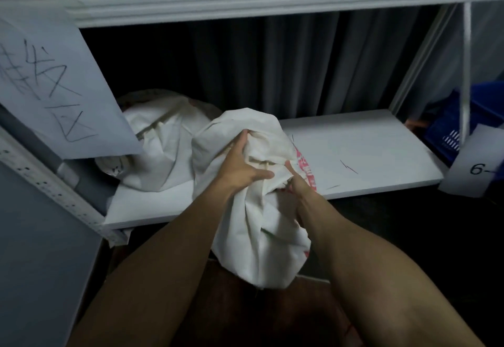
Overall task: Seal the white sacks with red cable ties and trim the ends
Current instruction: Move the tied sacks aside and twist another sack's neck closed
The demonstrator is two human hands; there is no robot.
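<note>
Left hand fingers dig, curled, into the crumpled white sack.
Below them the soft woven cloth bulges past the shelf edge. Beside them the right hand hooks its thumb over a fold, fingers buried, red print half hidden. Behind, a second sack slumps in shadow.

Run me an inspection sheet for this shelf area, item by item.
Surface: white shelf board, a few pen marks.
Job's things: held sack hanging over the shelf's front edge; second sack lying on the shelf, back left.
Clutter: handwritten sheet; numbered label.
Hands: left hand and right hand both grip the held sack.
Cables: nothing seen.
Surroundings: dark curtain; blue crate.
</note>
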